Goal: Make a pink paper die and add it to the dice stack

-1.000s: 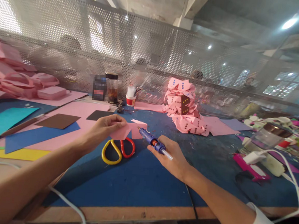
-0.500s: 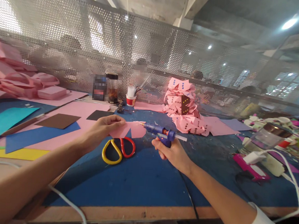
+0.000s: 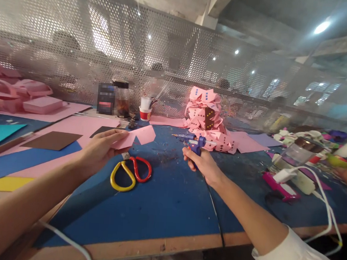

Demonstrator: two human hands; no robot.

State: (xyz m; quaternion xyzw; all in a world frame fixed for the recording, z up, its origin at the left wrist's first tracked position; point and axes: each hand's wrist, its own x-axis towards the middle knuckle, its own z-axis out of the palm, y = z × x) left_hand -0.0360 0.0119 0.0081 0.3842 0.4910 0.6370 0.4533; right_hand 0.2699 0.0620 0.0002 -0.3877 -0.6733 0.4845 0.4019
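Note:
My left hand (image 3: 108, 145) pinches a pink foam or paper piece (image 3: 146, 134) with a notch in its lower edge. My right hand (image 3: 201, 160) grips a blue glue gun (image 3: 192, 141) by its handle, its nozzle pointing left and apart from the pink piece. A clear glue stick juts from the gun's back. On the blue mat below my left hand lie scissors (image 3: 123, 176) with one yellow and one red handle; the blades are mostly hidden. Behind the gun stands a stack of folded pink pieces (image 3: 198, 118) with printed dots.
Coloured sheets (image 3: 55, 141) and a pink pile (image 3: 13, 89) lie left. A lidded jar (image 3: 122, 102) and a red-and-white cup (image 3: 145, 113) stand at the mesh partition (image 3: 172, 66). Right are a clear jar (image 3: 296, 153), a magenta power strip (image 3: 281, 190) and white cables. Another person's arm shows far right.
The glue gun's nozzle has come away from the pink piece. My left hand has moved left and turned the piece so its far end tilts up. The view has shifted slightly right.

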